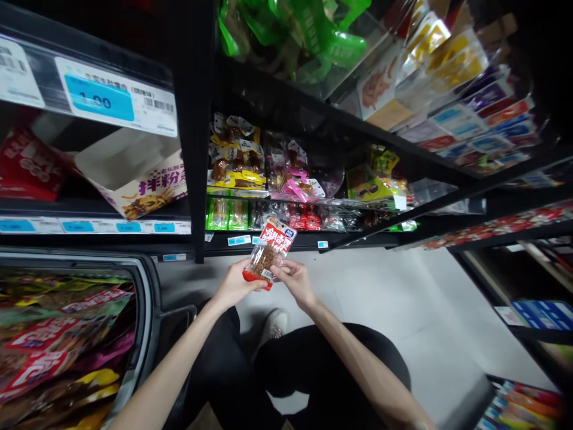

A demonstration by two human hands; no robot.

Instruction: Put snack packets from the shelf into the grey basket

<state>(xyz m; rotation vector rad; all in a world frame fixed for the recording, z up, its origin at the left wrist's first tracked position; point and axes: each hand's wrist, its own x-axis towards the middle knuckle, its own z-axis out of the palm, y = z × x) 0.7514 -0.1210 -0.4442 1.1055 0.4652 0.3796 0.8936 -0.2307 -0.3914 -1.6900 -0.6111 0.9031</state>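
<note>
Both of my hands hold one small snack packet (271,249), red and white on top with a clear window showing brown pieces. My left hand (236,282) is closed round its lower left edge and my right hand (293,280) pinches its lower right corner. The packet is upright, tilted slightly right, in front of the lowest shelf (268,240) of a black rack. That shelf holds green packets (226,214) and red packets (305,217); the shelf above holds yellow and pink bagged snacks (236,156).
A bin (144,310) at the lower left is full of mixed snack bags. An open cardboard display box (134,179) sits on the left shelf under a blue price label (99,99). More racks line the right. Grey floor (385,298) lies ahead; my legs are crouched below.
</note>
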